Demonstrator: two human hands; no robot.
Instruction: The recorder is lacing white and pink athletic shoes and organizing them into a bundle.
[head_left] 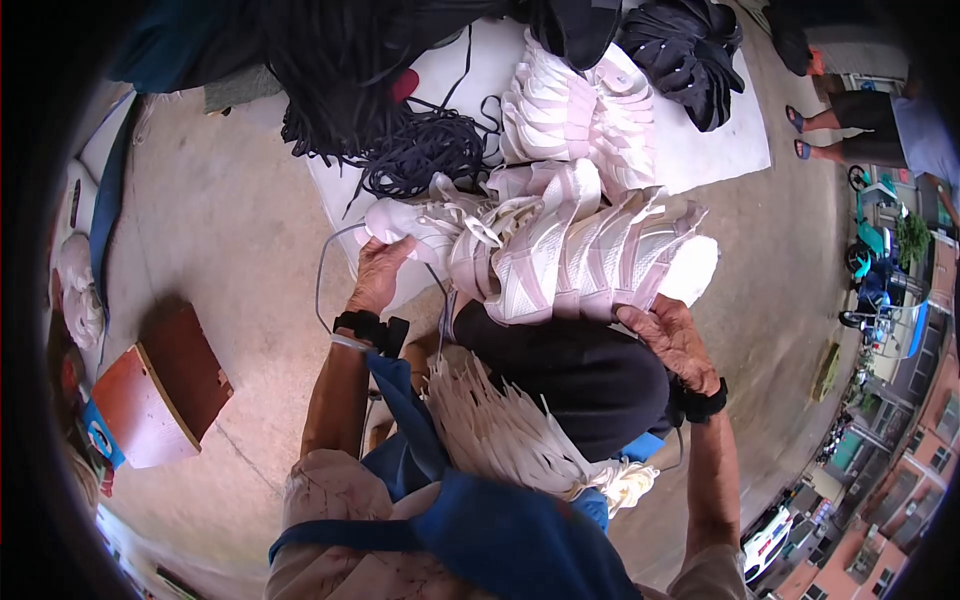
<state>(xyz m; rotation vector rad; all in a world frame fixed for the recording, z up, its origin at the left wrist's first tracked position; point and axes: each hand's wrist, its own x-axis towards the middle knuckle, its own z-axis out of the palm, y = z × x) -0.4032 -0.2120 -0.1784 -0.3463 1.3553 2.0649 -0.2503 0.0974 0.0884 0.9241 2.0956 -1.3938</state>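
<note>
Nested white and pink shoe uppers (560,250) lie in a row across my dark-clothed knee. At the right end of this row, my right hand (675,345) is closed on the lower edge of the uppers, thumb on top. My left hand (383,275) pinches the pale pink end of a single shoe upper (415,225) at the row's left end. A thin dark cord (320,275) loops beside that hand. On my lap, over a blue apron (500,530), rests a bundle of cream shoelaces (490,420).
Beyond the row, a white sheet (745,160) bears another stack of pale uppers (580,110), black uppers (690,55) and tangled black laces (425,150). A brown wooden box (150,405) stands on the floor at left. Another person (870,130) is at far right, near parked vehicles (885,320).
</note>
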